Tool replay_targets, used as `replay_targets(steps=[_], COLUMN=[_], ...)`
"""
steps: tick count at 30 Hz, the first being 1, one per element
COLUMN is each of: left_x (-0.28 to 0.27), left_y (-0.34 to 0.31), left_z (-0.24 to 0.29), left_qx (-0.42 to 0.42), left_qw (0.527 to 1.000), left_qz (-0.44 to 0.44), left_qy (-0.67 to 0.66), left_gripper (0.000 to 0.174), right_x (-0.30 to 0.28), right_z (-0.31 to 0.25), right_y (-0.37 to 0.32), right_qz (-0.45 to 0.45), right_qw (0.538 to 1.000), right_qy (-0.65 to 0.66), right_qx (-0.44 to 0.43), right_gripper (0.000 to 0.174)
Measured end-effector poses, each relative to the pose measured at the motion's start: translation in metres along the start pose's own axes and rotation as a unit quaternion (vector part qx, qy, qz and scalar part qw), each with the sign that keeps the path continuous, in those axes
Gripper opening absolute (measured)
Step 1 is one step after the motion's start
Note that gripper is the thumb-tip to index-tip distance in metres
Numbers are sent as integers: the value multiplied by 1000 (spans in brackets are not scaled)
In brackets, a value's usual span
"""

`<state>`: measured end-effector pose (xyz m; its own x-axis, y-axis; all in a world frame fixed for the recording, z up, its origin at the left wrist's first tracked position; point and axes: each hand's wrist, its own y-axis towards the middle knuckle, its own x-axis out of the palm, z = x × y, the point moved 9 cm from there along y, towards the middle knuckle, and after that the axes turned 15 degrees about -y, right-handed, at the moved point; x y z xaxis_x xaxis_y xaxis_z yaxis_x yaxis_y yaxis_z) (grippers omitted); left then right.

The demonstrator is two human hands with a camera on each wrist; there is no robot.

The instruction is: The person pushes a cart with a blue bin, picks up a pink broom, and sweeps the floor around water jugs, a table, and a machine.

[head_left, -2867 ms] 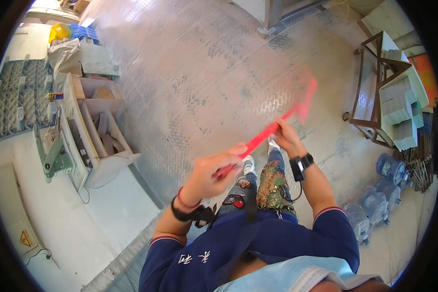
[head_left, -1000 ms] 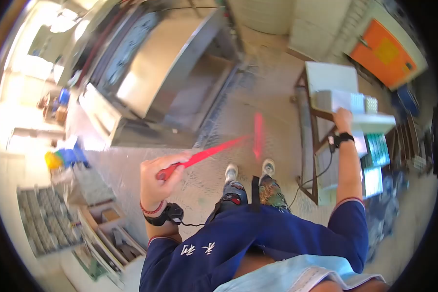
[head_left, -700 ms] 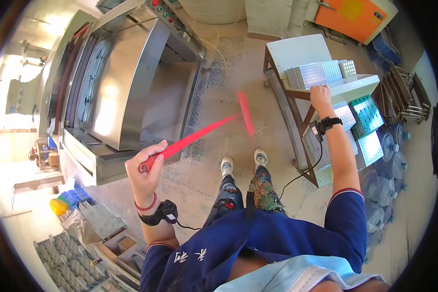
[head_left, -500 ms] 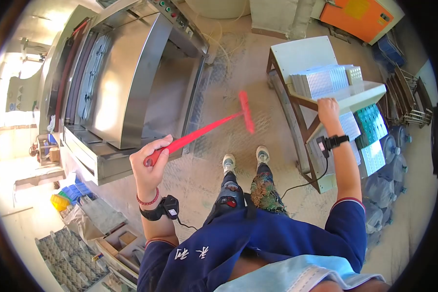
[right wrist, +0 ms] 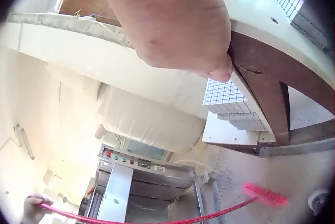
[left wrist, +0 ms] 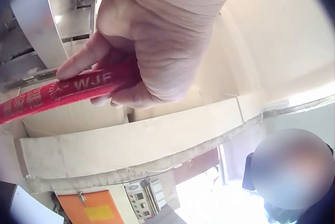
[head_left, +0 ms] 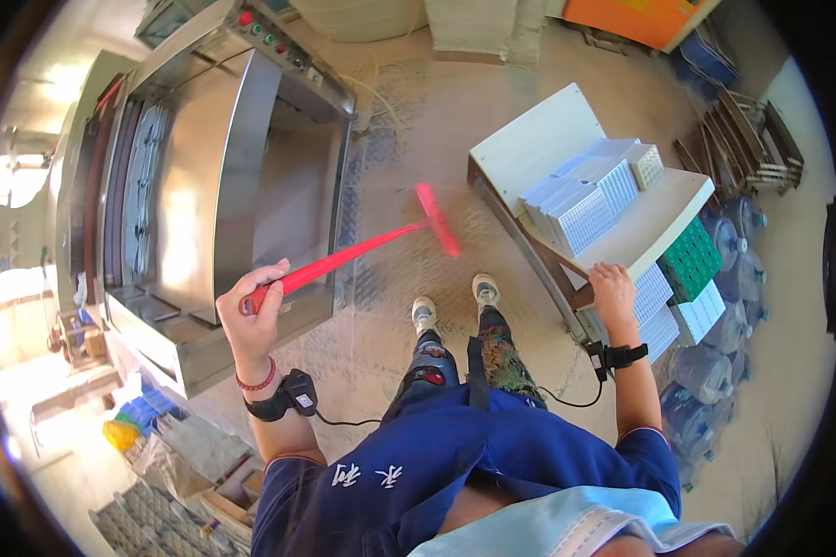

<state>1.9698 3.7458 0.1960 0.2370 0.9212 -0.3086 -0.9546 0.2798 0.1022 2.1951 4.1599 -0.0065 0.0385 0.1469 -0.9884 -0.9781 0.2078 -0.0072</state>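
Under right hand (head_left: 615,299), rack (head_left: 541,139) turned, nearer

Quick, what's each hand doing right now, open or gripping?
Left hand: closed round the red handle.
Right hand: fingers curled over the shelf edge.

The white rack (head_left: 683,212) holds pale gridded panels (head_left: 593,193) — green ones (head_left: 690,260), lower.

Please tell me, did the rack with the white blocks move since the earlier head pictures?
Yes. In the head view, the rack has moved away from the orange cabinet, towards the shoes; the gap to the cabinet is wider now.
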Motion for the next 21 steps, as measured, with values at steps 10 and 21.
replay_targets(steps=[10,21], left_x=[1,-27], left_y=[74,127], left_z=[-15,-23], left_qx=[9,30], left_qw=[998,993], left_qz=[-67,-111], left_qy=[-4,-19], left_gripper=[9,13], right_x=[3,8], right_z=[8,38], right_y=[-44,-96], right_qz=[-84,-143], right_qw=[995,983], right_qy=[4,27], right_qx=[43,107], right_gripper=[12,8])
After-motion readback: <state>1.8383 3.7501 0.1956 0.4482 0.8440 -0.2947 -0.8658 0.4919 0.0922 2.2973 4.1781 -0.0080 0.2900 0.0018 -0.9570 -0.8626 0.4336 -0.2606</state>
